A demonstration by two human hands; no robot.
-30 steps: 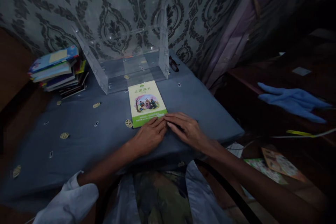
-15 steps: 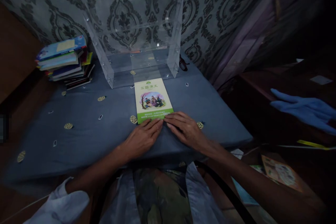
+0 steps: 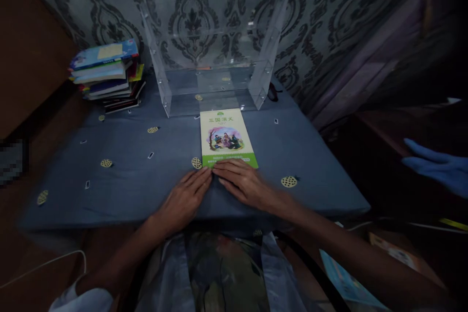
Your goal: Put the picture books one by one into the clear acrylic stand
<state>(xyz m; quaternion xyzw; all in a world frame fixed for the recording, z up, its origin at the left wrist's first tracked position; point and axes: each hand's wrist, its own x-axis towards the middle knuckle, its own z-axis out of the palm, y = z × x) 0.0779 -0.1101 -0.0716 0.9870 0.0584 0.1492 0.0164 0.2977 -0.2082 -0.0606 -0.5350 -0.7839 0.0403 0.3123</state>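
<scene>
A cream book with a green lower band and a coloured picture (image 3: 225, 131) lies flat on the cloth-covered table, cover up. My right hand (image 3: 243, 183) rests over its lower edge with fingers stretched out, hiding part of the green band. At the book's lower left corner, my left hand (image 3: 188, 197) lies on the cloth, fingers extended and holding nothing. The fingertips of both hands almost meet. Just behind the book stands a clear acrylic rack (image 3: 265, 75) with tall side panels.
A stack of books (image 3: 106, 75) sits at the table's back left. Dark glasses (image 3: 273, 92) lie right of the rack. A blue glove (image 3: 437, 163) shows at far right. Books (image 3: 351, 278) lie low on the right, below the table (image 3: 124, 190).
The view has shifted, so the table and book appear further right. Both hands have slid left along the book's lower edge; the left hand is now at its corner. The book stays flat.
</scene>
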